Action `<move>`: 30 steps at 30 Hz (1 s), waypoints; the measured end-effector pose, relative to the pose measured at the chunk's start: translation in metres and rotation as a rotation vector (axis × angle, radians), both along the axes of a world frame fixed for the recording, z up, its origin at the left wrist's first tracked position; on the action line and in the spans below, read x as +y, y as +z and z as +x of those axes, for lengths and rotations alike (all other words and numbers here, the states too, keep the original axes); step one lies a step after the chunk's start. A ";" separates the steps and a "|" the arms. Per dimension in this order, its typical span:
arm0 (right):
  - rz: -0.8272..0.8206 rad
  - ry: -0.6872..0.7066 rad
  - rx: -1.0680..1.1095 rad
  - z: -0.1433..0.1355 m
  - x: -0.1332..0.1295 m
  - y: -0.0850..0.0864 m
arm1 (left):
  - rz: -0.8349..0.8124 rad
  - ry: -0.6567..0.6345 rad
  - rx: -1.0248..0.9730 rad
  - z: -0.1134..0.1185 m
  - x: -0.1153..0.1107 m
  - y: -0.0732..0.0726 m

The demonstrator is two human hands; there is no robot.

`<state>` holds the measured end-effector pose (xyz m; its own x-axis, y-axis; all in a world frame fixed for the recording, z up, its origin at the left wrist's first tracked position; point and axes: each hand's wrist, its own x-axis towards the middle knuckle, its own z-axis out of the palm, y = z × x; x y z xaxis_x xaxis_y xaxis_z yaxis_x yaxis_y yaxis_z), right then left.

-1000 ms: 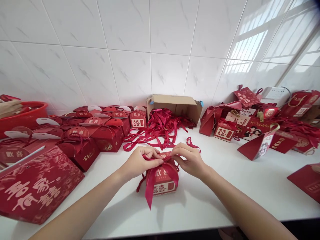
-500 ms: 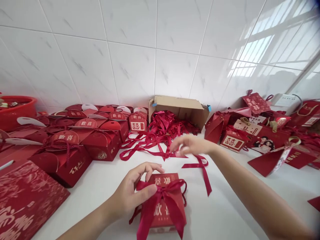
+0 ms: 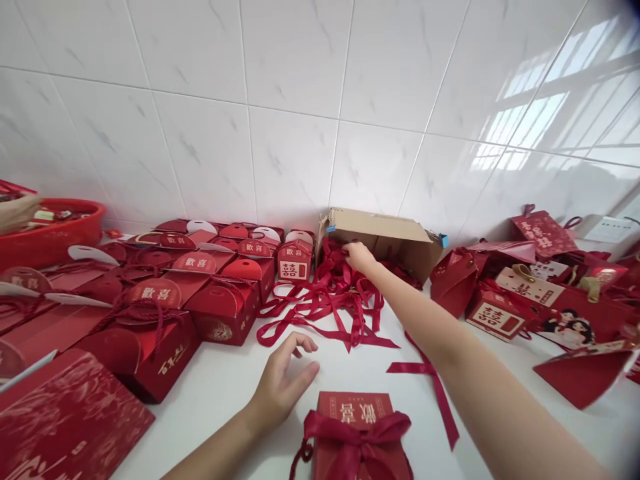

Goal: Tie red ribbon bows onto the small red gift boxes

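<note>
A red gift box (image 3: 353, 407) with gold lettering stands at the bottom edge, a dark red ribbon bow (image 3: 357, 433) tied around it. Just left of and behind that box, my left hand (image 3: 286, 380) hovers above the white table, fingers apart and nothing in them. My right hand (image 3: 359, 257) reaches to the mouth of the cardboard box (image 3: 380, 223), its fingers bent down onto the tangled red ribbon (image 3: 335, 267). The fingertips are partly hidden in the strands. Loose ribbons spill from the carton onto the table.
Rows of red gift boxes (image 3: 220, 310) stand on the left, a flat patterned red box (image 3: 75, 413) in front. Another person's hand (image 3: 17, 212) is over a red basin (image 3: 65, 243). More red boxes (image 3: 495, 313) crowd the right. A tiled wall (image 3: 290, 160) rises behind.
My left hand has let go of the bowed gift box and moved off it. My right hand has gone forward into the ribbon pile. The view has shifted.
</note>
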<state>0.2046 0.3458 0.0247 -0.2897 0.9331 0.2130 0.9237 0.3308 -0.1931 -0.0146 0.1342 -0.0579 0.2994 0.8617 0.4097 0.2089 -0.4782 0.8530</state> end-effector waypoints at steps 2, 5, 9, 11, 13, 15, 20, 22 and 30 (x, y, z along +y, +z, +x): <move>0.042 0.089 -0.018 0.007 -0.021 0.006 | 0.004 0.008 0.016 0.002 0.003 -0.002; 0.115 0.190 -0.008 0.015 -0.056 0.028 | -0.009 0.022 0.022 0.005 0.006 -0.002; 0.205 0.201 0.064 0.014 -0.083 0.082 | -0.032 0.057 -0.017 0.009 0.005 0.002; 0.227 0.191 0.101 0.010 -0.089 0.112 | -0.040 0.086 -0.048 0.010 0.004 0.004; 0.271 0.168 0.158 0.004 -0.093 0.142 | -0.043 0.114 -0.073 0.010 0.003 0.004; 0.316 0.169 0.238 -0.003 -0.098 0.170 | -0.044 0.146 -0.094 0.010 0.003 0.004; 0.442 0.209 0.372 -0.019 -0.117 0.233 | -0.070 0.282 -0.199 0.006 0.009 -0.002; 0.460 0.186 0.339 -0.024 -0.125 0.256 | -0.084 0.340 -0.252 0.004 0.014 -0.006; 0.624 -0.030 0.231 -0.023 -0.146 0.334 | -0.105 0.517 -0.398 -0.006 0.024 -0.010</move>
